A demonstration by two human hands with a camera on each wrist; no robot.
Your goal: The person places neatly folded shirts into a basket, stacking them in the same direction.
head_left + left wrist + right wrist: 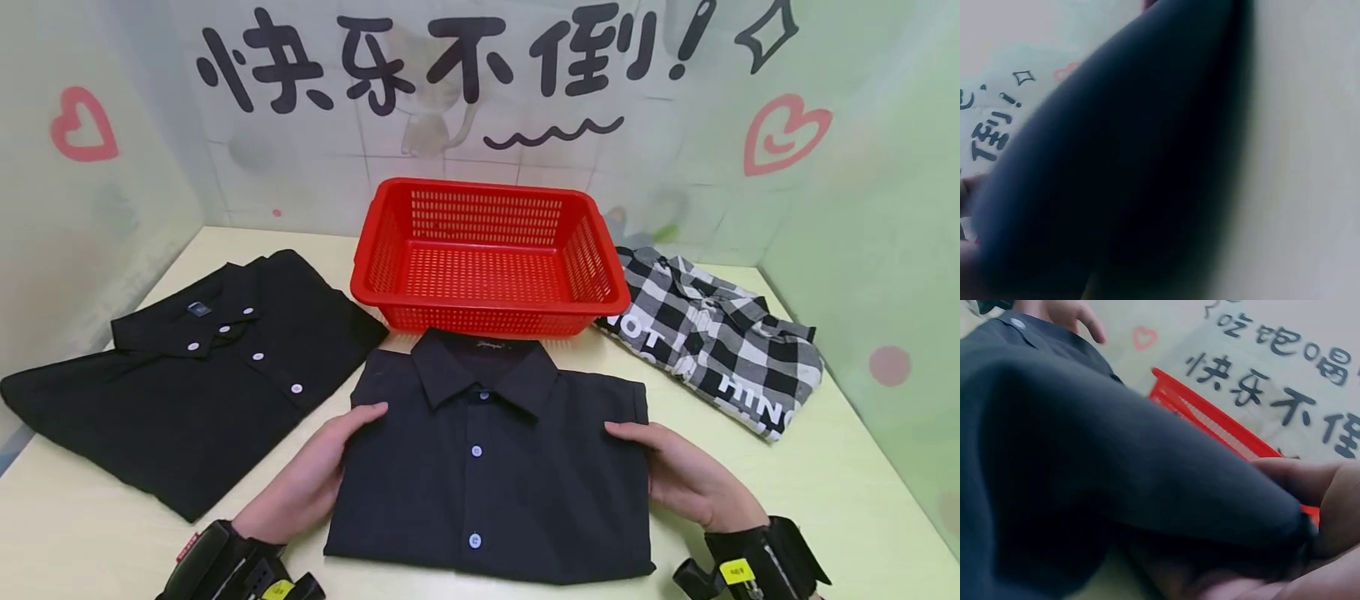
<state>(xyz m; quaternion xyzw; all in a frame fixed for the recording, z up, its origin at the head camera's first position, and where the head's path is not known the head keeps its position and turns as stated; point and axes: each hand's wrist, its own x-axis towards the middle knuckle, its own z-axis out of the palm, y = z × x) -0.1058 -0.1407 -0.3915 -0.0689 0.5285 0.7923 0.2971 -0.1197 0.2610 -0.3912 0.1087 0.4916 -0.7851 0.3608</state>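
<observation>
A folded dark navy shirt, collar away from me and pale buttons down its front, is held between both hands in the head view. My left hand grips its left side, thumb on top and fingers underneath. On the opposite side my right hand pinches the edge the same way. Dark cloth fills much of the left wrist view, blurred by closeness. In the right wrist view, the right hand has its thumb and fingers around the shirt's edge, and the cloth bulges beside it.
An empty red plastic basket stands behind the shirt, against the back wall. To the left lies a black shirt with white buttons. A folded black-and-white checked shirt lies right of the basket. Printed walls enclose the pale table.
</observation>
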